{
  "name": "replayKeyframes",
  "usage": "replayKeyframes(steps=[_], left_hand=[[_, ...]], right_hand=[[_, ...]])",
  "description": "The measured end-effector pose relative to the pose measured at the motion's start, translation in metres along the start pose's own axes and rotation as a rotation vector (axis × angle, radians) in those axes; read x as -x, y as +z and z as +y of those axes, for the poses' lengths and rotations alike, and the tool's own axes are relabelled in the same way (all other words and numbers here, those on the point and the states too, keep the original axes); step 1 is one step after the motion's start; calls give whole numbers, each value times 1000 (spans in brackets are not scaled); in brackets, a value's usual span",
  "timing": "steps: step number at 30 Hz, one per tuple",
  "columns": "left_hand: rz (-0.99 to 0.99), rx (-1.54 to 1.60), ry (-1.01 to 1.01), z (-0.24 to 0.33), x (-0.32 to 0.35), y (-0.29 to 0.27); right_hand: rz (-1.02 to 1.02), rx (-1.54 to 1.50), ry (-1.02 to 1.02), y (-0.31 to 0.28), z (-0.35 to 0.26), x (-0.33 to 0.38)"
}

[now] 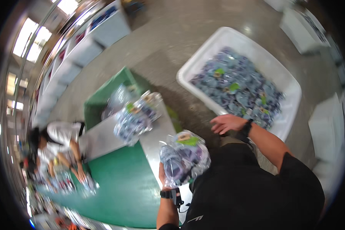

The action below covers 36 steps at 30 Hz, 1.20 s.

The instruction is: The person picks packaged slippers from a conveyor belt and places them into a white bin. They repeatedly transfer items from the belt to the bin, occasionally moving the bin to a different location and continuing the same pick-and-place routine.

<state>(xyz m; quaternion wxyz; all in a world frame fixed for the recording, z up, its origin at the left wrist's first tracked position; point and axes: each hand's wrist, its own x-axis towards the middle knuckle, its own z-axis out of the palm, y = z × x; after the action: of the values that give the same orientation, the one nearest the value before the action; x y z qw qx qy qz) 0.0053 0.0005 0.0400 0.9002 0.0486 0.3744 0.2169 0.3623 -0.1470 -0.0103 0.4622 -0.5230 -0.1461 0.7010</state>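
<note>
A clear plastic bag of blue and purple items [184, 163], with a green-and-tan label on top, is in my left hand [163, 177] close to my body. The bag covers most of that hand's fingers. Empty, with its fingers stretched apart, my right hand [229, 123] hangs near the rim of a large white tub [188, 78]. Inside the tub lie many similar bagged items [237, 82] in blue and purple. More such bags [136, 119] rest on the metal end of the table, left of the bag I hold.
A green conveyor belt [122, 184] runs to the left from the metal tabletop [153, 147]. Beyond the table stands a green bin [94, 109] containing clear plastic. A co-worker in white [61, 142] handles bags at the belt. White bins [303, 32] stand at right.
</note>
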Motion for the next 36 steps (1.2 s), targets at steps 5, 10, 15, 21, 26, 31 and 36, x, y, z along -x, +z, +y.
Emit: replayKeyframes(steps=[5, 10, 15, 21, 26, 31, 36], left_hand=[[-44, -191, -318, -61, -41, 83], [-125, -395, -505, -110, -86, 140], [-143, -462, -571, -156, -117, 142], [172, -611, -233, -155, -132, 71], [401, -652, -31, -122, -101, -26], [617, -664, 15, -104, -54, -98], [670, -609, 50, -108, -21, -126]], right_hand=[[-278, -111, 54, -9, -14, 7], [-51, -4, 69, -67, 17, 43], [208, -370, -187, -126, 59, 80], [572, -385, -348, -190, 85, 123], [886, -225, -279, -228, 90, 126], [1033, -185, -397, -245, 83, 86], [915, -197, -339, -243, 89, 17]])
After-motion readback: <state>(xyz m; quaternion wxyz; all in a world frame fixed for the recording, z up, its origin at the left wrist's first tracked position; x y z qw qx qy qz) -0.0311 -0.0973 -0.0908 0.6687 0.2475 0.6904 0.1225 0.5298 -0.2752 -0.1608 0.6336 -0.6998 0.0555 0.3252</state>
